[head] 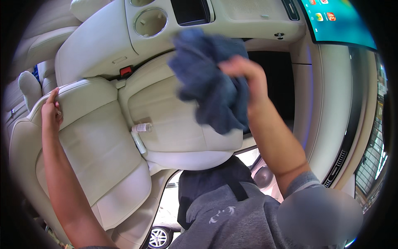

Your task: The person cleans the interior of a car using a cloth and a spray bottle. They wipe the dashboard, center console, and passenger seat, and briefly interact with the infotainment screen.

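My right hand (245, 74) grips a crumpled dark blue cloth (208, 81), raised over the front of a cream leather car seat cushion (168, 112). Both hand and cloth are blurred. At the left, my left hand (52, 110) rests against the upper side of the seat backrest (90, 130), index finger extended and the other fingers curled around a small object (58, 114) too hidden to name. Where cushion meets backrest lies a small clear bottle (142, 127) with a label. Touching the seam beside it is a white tube-like container (138, 142).
Beyond the seat runs a centre console with a cup holder (151, 22) and a red seat-belt buckle (126, 71). A lit touchscreen (342, 23) and the dashboard (332, 102) bound the right. The open door's speaker (263, 176) is beside my body.
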Demonstrator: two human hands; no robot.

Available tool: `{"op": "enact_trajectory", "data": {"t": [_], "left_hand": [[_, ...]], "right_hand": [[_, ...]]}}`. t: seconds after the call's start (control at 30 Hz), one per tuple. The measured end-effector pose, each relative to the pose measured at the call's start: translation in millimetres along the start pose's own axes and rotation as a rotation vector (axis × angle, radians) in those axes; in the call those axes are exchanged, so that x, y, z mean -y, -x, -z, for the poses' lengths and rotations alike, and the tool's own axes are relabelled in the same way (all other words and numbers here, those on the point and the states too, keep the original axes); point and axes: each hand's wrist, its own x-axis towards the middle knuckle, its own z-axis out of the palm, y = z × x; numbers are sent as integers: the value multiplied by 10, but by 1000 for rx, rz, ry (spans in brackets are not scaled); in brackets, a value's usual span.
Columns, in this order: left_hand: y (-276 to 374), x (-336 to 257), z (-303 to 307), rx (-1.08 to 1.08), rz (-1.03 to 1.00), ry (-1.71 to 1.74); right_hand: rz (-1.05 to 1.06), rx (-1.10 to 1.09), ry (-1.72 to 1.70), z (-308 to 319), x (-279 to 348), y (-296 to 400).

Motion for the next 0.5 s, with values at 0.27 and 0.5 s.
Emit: {"op": "enact_trajectory", "data": {"t": [0.27, 0.5], "left_hand": [[-36, -79, -110, -3, -41, 14], [-353, 153, 61, 40, -33, 39]], "right_hand": [[22, -261, -117, -757, -60, -2444], [46, -202, 105, -519, -177, -2399]]}}
